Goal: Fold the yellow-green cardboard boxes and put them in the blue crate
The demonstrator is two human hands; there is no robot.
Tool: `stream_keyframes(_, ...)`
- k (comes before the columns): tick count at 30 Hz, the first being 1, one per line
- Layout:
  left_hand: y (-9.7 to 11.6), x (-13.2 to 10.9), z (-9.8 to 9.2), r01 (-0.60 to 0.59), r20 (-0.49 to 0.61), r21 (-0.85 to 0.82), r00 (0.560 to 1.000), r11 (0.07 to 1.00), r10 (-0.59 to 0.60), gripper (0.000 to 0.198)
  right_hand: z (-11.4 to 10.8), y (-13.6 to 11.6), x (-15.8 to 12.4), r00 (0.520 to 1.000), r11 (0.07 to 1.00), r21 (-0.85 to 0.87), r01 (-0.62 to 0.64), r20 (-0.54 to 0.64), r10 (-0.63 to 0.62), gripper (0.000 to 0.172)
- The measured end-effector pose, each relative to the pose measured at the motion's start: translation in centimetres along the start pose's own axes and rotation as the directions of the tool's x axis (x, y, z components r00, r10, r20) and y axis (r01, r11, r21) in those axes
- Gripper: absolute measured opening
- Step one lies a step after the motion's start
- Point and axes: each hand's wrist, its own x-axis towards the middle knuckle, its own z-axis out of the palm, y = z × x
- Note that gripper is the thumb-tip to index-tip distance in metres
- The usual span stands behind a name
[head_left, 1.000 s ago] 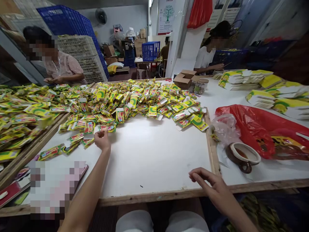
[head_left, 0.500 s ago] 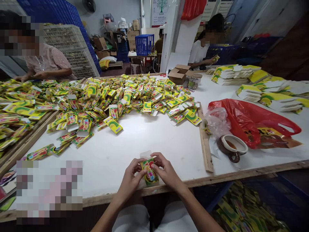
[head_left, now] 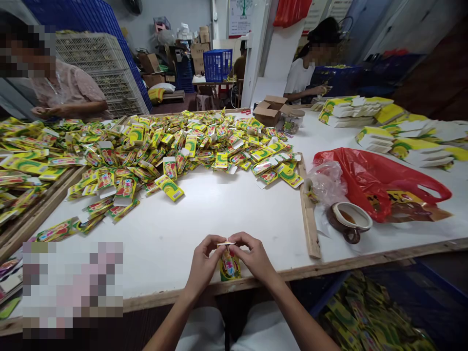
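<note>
A small green and yellow printed carton point(head_left: 229, 265) stands at the front edge of the white table, its printed front turned toward me. My left hand point(head_left: 208, 256) pinches its top left corner between thumb and fingers. From the other side my right hand point(head_left: 248, 253) grips the top right corner, thumb on the front. Both sets of fingertips meet at the white top flap point(head_left: 226, 243), which lies folded over the opening. Beyond my hands spreads a big heap of similar small cartons point(head_left: 190, 144), several with white end flaps standing out.
A wooden strip point(head_left: 309, 214) divides the table on the right. Past it lie a brown mug point(head_left: 349, 219), a red plastic bag point(head_left: 380, 180) and stacked flat cartons point(head_left: 351, 109). A blue crate point(head_left: 329, 297) of cartons sits below right. Co-workers sit at far left and far right.
The carton's white top flap stood up half a second ago; now it is folded down. My fingers have moved from the carton's sides to its top edge.
</note>
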Motion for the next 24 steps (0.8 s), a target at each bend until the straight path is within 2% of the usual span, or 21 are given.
stream_keyframes(3,0.4,-0.3,0.2,0.016,-0.041,0.060,0.999,0.998,-0.013,0.013,0.2,-0.7,0.0,0.999,1.000,-0.029,0.007,-0.040,-0.008,0.014)
stream_keyframes(11,0.5,0.5,0.7,0.053,-0.133,0.070,0.990,0.996,-0.043,0.017,0.4,-2.2,1.0,0.995,0.991,-0.107,-0.075,-0.080,0.067,0.016)
stream_keyframes(17,0.0,-0.5,0.3,0.059,-0.043,0.023,0.997,0.998,-0.058,0.019,0.4,-1.5,0.0,0.998,0.998,-0.023,-0.066,-0.016,0.066,0.016)
stream_keyframes(20,0.4,-0.6,-0.1,0.016,0.017,0.082,1.000,0.996,-0.018,0.019,0.5,-1.5,-0.3,0.998,0.998,-0.004,-0.060,-0.004,0.060,0.018)
stream_keyframes(22,0.7,0.5,-1.1,-0.007,-0.002,0.157,1.000,0.988,0.008,0.019,-1.1,-2.1,-0.9,0.997,0.997,-0.048,-0.060,-0.054,0.058,0.020)
stream_keyframes(24,1.0,2.6,-3.2,0.026,-0.180,0.217,0.984,0.976,0.014,0.024,-4.8,-3.1,-2.3,0.988,0.984,-0.146,-0.104,-0.130,0.085,0.022)
